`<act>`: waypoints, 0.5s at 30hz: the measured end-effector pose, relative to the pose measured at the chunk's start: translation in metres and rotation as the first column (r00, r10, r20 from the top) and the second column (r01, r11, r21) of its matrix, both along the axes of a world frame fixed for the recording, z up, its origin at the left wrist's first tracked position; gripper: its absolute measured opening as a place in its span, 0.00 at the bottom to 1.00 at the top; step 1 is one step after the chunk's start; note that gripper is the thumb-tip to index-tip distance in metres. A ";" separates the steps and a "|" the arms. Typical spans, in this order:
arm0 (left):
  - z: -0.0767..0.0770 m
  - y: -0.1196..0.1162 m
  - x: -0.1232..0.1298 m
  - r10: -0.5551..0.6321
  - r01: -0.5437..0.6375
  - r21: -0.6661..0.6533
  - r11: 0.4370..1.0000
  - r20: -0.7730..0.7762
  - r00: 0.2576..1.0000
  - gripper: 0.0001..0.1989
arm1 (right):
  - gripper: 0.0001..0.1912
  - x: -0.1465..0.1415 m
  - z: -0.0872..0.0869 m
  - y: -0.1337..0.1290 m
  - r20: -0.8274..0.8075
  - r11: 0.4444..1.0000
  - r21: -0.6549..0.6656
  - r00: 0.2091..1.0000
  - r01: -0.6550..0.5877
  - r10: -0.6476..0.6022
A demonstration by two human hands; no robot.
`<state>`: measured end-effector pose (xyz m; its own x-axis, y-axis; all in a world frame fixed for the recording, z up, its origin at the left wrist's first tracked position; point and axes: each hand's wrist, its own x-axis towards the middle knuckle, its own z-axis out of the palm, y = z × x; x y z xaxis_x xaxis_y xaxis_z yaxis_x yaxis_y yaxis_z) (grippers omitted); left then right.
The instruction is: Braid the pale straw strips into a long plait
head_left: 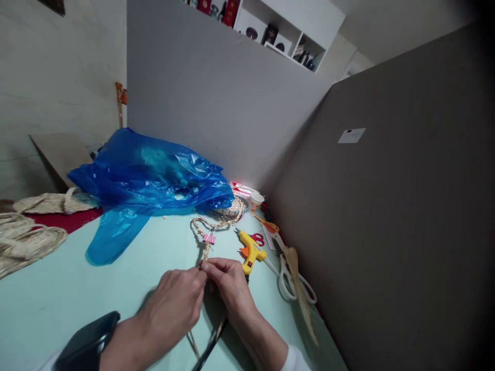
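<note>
Fingers (pixel 211 266) of both hands drawn in narrow, pinching the lower end of a braided cord (pixel 206 251). Head view: left hand (pixel 178 294) curled, knuckles up, its fingertips partly hidden; right hand (pixel 231 288) with thumb and index finger pressed together right beside it. Black band (pixel 89 341) on left wrist.

Cord lies near the middle of the pale counter (pixel 58 299). From the hands it runs away through a pink binder clip (pixel 209 239), bends left, then curves back right toward a small woven basket (pixel 236 207). Below the hands, loose strands (pixel 212 348), dark and straw-coloured, trail toward the near edge.

Right of the cord: yellow glue gun (pixel 252 251), nozzle pointing away; red-handled scissors (pixel 258 238) just beside it. Farther right, orange-handled scissors (pixel 269 225) and large white-handled scissors (pixel 286 284), a tan strip (pixel 294 268) lying across the latter. Paper cup (pixel 256 200) next to the basket.

Behind, left: crumpled blue plastic bag (pixel 154 172). Far left: straw-coloured coils (pixel 31 239). Grey partition (pixel 216 103) at back.
</note>
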<state>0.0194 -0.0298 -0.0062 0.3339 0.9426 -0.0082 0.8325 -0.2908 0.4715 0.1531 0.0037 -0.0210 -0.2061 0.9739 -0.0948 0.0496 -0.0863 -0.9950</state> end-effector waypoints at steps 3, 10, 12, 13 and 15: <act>0.002 -0.008 0.004 -0.093 0.093 0.012 0.996 -0.012 0.996 0.19 | 0.15 -0.002 -0.002 -0.001 -0.108 0.997 -0.077 0.994 0.026 -0.034; 0.014 -0.009 0.004 -0.181 0.179 0.038 0.983 0.062 0.981 0.16 | 0.15 -0.002 0.000 0.002 -0.115 0.997 -0.074 0.993 -0.004 -0.005; 0.016 -0.010 -0.001 -0.197 0.179 0.112 0.977 0.176 0.965 0.16 | 0.13 -0.001 0.001 0.002 -0.086 0.999 -0.043 0.996 -0.007 0.003; 0.016 -0.013 -0.005 -0.192 0.159 0.136 0.978 0.282 0.940 0.16 | 0.12 -0.001 0.001 0.003 -0.074 0.999 -0.033 0.997 -0.005 0.002; 0.013 -0.022 -0.016 -0.091 0.100 0.015 0.995 0.564 0.821 0.14 | 0.11 0.000 0.002 0.002 -0.055 1.000 -0.024 0.998 0.014 -0.015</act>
